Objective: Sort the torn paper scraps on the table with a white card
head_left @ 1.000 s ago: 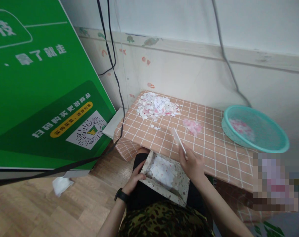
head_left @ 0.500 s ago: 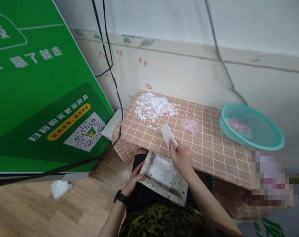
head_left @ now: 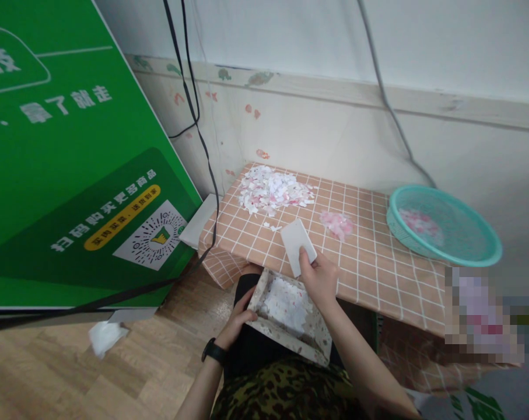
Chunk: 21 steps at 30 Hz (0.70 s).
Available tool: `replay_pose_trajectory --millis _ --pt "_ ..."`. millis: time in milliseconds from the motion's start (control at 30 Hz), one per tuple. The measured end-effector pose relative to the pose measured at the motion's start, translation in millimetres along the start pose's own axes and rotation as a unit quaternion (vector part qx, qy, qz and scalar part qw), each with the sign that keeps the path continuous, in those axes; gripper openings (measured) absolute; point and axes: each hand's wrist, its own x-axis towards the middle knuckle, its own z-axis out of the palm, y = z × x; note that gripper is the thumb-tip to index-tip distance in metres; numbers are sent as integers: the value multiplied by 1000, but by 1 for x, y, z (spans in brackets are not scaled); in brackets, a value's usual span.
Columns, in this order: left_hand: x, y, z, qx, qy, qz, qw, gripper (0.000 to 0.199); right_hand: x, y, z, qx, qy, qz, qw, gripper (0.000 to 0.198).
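Between the thumb and fingers of my right hand (head_left: pixel 321 277) is a flat white rectangular card or scraper (head_left: pixel 295 242), held over the table's front edge. My left hand (head_left: pixel 240 315) grips the left side of a worn, speckled shallow box (head_left: pixel 286 338) resting on my lap. White paper scraps (head_left: pixel 286 303) with a few red specks lie inside it. Beyond the card, a heap of white and pinkish scraps (head_left: pixel 273 189) sits on the table, with a smaller pink pile (head_left: pixel 337 224) to its right.
A brown checked cloth covers the table (head_left: pixel 364 233), which stands against the wall. At its right end is a turquoise mesh basket (head_left: pixel 456 251) holding pink scraps. Dark cables hang beside a green sign panel (head_left: pixel 72 175) at left. A crumpled white bag (head_left: pixel 107 338) lies on the floor.
My right hand has turned the white piece so its broad face shows more. The box and my left hand stay in place.
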Motion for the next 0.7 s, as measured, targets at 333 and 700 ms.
replay_pose_trajectory --millis 333,700 --pt "0 -3 -2 13 0 -1 1000 74 10 1 9 -2 -13 40 999 43" --pt "-4 1 1 14 13 12 1000 72 27 27 0 -94 81 18 992 44"
